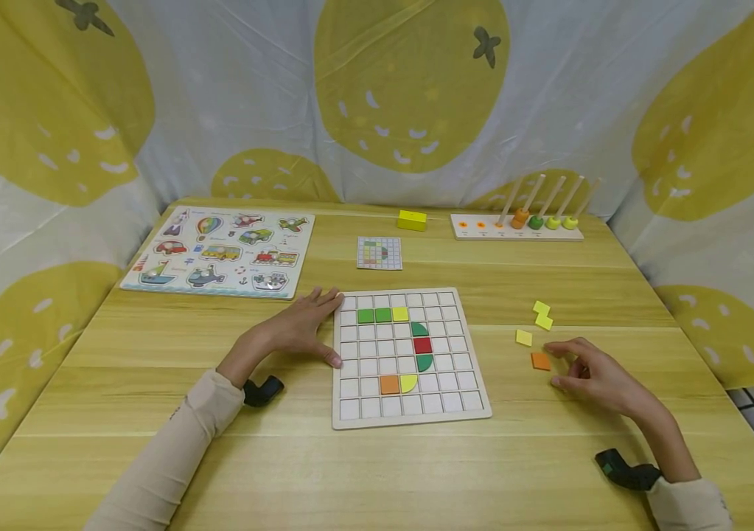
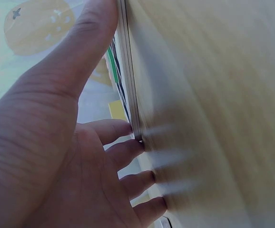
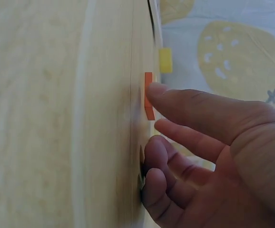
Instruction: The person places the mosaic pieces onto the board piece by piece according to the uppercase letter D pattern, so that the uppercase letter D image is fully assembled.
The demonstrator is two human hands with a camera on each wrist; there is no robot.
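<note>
My left hand [image 1: 300,324] lies at the left edge of a wooden grid board [image 1: 410,422], fingers spread, with thumb and fingertips against the rim. On the board sit green squares [image 1: 374,316], a yellow square [image 1: 400,314], a red square [image 1: 422,345], green rounded pieces [image 1: 424,362], an orange square [image 1: 390,384] and a yellow rounded piece [image 1: 408,383]. To the right, my right hand [image 1: 592,376] hovers beside a loose orange tile [image 1: 540,361]; thumb and index finger stand apart, nothing pinched between them. Several yellow tiles [image 1: 524,337] lie just beyond it.
Behind the board lies a small pattern card [image 1: 379,253], with a yellow block [image 1: 412,220] farther back. A picture puzzle [image 1: 217,254] occupies the back left. At the back right stands a peg rack [image 1: 516,232] with coloured beads. Patterned cloth [image 1: 410,88] hangs around the table.
</note>
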